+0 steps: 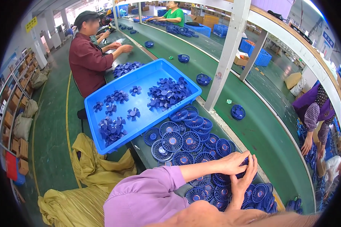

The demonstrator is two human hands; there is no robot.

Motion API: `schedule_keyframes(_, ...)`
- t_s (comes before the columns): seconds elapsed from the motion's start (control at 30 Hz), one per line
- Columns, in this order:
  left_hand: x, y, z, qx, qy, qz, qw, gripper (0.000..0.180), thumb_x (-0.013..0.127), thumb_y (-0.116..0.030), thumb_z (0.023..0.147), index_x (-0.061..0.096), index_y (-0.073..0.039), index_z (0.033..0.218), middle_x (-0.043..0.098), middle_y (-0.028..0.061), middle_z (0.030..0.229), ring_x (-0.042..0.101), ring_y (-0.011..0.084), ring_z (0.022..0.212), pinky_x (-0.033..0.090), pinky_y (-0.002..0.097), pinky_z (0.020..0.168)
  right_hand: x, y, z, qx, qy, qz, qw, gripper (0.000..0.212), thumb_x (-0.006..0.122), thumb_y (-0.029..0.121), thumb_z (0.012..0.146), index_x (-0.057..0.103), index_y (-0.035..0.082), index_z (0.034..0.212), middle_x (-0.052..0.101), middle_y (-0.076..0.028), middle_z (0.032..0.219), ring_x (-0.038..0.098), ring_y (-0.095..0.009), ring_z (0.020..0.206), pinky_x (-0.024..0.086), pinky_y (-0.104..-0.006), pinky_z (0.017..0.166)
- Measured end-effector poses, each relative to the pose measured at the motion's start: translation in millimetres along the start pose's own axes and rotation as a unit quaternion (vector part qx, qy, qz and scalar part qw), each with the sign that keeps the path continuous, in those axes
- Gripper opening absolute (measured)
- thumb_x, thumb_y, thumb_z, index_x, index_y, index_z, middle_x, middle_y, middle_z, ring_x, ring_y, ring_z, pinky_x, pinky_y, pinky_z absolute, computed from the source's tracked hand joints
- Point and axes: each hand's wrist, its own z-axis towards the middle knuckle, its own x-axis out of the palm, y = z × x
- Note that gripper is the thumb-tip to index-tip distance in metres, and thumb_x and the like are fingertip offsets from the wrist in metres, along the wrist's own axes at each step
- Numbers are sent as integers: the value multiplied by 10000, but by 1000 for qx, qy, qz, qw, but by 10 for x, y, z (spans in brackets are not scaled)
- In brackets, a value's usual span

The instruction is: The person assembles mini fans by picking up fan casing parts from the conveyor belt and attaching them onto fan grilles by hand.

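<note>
- blue fan guard (pixel 240 175): mostly hidden between two hands, above piled guards (pixel 191 140) beside the green belt (pixel 263 142).
- right hand (pixel 241 186): thumb and fingers closed around it.
- left hand (pixel 233 162): fingers bent over it; can't tell whether gripping.
- blue tray (pixel 151 75): holds fan blades (pixel 168 92).

Yellow cloth (pixel 91 162): crumpled heap, eight o'clock.
Shelf rack (pixel 21 85): brown cartons (pixel 23 148), nine o'clock.
Co-worker in maroon (pixel 86 62): dark cap, ten o'clock.
Co-worker in green (pixel 175 15): twelve o'clock, in the background.
White post (pixel 229 45): one o'clock.
Blue crates (pixel 264 58): beyond the post, two o'clock.
Co-worker in purple vest (pixel 325 104): three o'clock, arms lowered.
</note>
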Motion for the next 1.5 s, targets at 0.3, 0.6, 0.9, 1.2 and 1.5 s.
schedule_keyframes(0.3, -13, 15, -48, 39, 5, 45, 998, 454, 578, -355, 879, 423, 6, 1107, 596, 258, 742, 596, 459, 721, 451, 525, 626, -54, -16, -12, -1, 11, 2, 1000, 843, 797, 62, 589, 460, 73, 1362, 413, -180, 1423, 407, -371, 1298, 342, -457, 1066)
schedule_keyframes(0.6, -373, -183, -16, 33, -43, 30, 998, 360, 578, -370, 898, 566, -53, 1067, 682, 184, 935, 664, 366, 869, 523, 463, 728, -334, -15, 51, 31, 117, -28, 992, 897, 863, 156, 583, 443, 100, 1374, 421, -176, 1394, 422, -368, 1276, 373, -440, 1063)
schedule_keyframes(0.9, -493, -379, 16, 103, -101, 25, 989, 204, 602, -197, 868, 578, -55, 1012, 638, 164, 930, 627, 364, 862, 506, 451, 728, -57, -296, 904, -79, 153, -67, 983, 783, 796, 183, 660, 468, 136, 1369, 433, -197, 1373, 437, -389, 1247, 395, -456, 1030)
schedule_keyframes(1.2, -460, -327, -37, 90, -112, 18, 990, 197, 583, -211, 892, 579, -66, 1025, 650, 157, 922, 634, 351, 878, 508, 446, 755, 1227, -1093, 1837, -12, 130, -122, 984, 759, 828, 313, 664, 498, 116, 1319, 531, -192, 1249, 499, -380, 1140, 442, -452, 968)
schedule_keyframes(1.5, -472, -204, 31, 85, -132, 27, 987, 187, 609, -189, 888, 596, -63, 1025, 670, 115, 899, 653, 307, 830, 511, 394, 710, 1634, -1437, 1824, 32, 142, -251, 957, 709, 801, 400, 683, 509, 184, 1291, 456, -189, 1294, 455, -387, 1171, 474, -538, 877)
